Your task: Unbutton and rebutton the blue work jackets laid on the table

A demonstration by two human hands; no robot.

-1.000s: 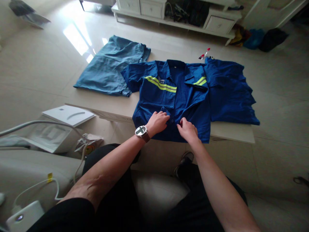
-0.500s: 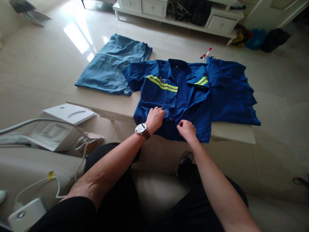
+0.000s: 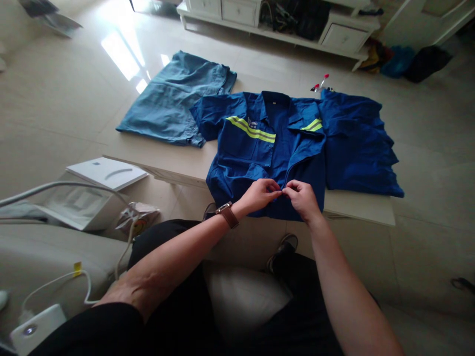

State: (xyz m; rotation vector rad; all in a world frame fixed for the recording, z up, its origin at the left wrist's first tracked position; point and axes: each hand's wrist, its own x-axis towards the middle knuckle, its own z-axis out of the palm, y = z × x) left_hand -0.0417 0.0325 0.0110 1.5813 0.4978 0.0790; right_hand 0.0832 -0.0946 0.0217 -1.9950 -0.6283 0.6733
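A dark blue work shirt (image 3: pixel 237 151) with yellow-and-grey reflective stripes lies spread on a low table (image 3: pixel 361 205), collar away from me. Its front is open at the chest. My left hand (image 3: pixel 262 194), with a brown-strapped watch (image 3: pixel 227 214) on the wrist, pinches the shirt's front edge near the hem. Right beside it, my right hand (image 3: pixel 301 198) pinches the opposite front edge, and the fingertips of both hands meet. Whatever small part lies between the fingers is hidden.
Folded lighter blue cloth (image 3: pixel 166 99) lies at the table's left; another dark blue garment (image 3: pixel 358 143) lies at its right. Red-tipped items (image 3: pixel 321 83) stick out behind that garment. Near the sofa (image 3: pixel 92 252) are a white box (image 3: pixel 107 172) and a white power bank (image 3: pixel 39 331).
My left hand has moved right and down along the shirt front. My right hand has shifted slightly right, and the fingertips of both hands have come together.
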